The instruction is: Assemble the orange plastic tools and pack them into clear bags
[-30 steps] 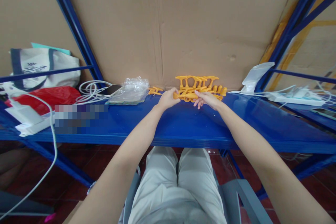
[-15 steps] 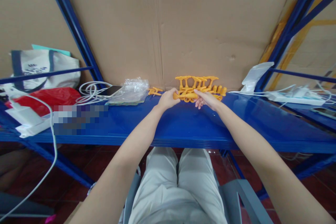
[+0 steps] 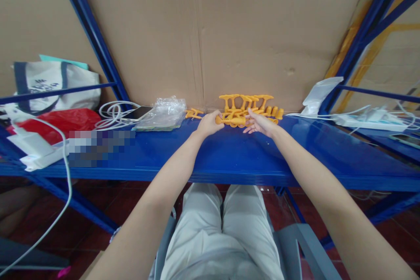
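My left hand [image 3: 210, 124] is closed on one end of a yellow plastic part [image 3: 234, 120], a stubby piece lying level that widens toward the right. Beside its right end is my right hand [image 3: 262, 124], thumb and fingers spread; whether a fingertip touches the part is hard to see. Just behind both hands, several yellow T-shaped pieces [image 3: 246, 101] stand in a row. Short yellow cylinders [image 3: 274, 111] are at the right of that row. More yellow pieces behind the held part are partly hidden by my hands.
Small yellow pieces [image 3: 193, 113] lie left of my hands, beside clear plastic bags [image 3: 167, 111], a phone [image 3: 139, 113] and a coiled white cable [image 3: 111, 113]. Cardboard [image 3: 262, 43] closes off the back of the blue shelf [image 3: 229, 157]. A white power strip [image 3: 370, 121] is on the right.
My right hand has shifted slightly to the right and its thumb has lifted away from the yellow part. The left hand keeps its hold, almost unmoved.
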`<state>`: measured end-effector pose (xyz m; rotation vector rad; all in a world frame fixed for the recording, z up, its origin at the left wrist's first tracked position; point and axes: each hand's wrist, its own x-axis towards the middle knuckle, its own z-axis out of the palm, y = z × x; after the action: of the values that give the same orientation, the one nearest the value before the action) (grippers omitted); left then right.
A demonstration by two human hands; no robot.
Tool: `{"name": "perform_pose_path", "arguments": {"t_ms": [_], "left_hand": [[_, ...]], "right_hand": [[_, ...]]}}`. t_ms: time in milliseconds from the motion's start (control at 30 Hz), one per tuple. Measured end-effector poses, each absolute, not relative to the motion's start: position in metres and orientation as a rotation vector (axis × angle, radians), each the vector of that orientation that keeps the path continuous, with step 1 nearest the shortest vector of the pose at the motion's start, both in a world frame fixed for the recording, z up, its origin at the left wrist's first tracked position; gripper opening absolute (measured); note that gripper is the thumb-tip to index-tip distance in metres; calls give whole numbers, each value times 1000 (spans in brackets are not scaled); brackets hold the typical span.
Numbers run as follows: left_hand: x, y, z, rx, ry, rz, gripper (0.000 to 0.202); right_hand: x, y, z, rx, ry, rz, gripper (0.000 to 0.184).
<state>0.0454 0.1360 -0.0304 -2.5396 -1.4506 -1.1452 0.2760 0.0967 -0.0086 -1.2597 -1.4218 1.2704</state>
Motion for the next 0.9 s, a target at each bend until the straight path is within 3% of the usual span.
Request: {"name": "perform_pose_path", "arguments": {"t_ms": [200, 667, 800, 900], "left_hand": [[45, 136, -30, -2562, -1469, -1151, 24], [44, 140, -33, -2565, -1428, -1232, 34], [42, 148, -36, -2490, -1465, -1440, 57], [32, 154, -38, -2334, -1627, -1372, 60]], "right_hand": [[279, 96, -11, -1252, -1525, 1163, 6], [279, 99, -13, -1183, -1530, 1097, 8], [286, 110, -13, -1185, -1414, 850, 8], [296, 121, -17, -1214, -1374, 525, 21]]}}
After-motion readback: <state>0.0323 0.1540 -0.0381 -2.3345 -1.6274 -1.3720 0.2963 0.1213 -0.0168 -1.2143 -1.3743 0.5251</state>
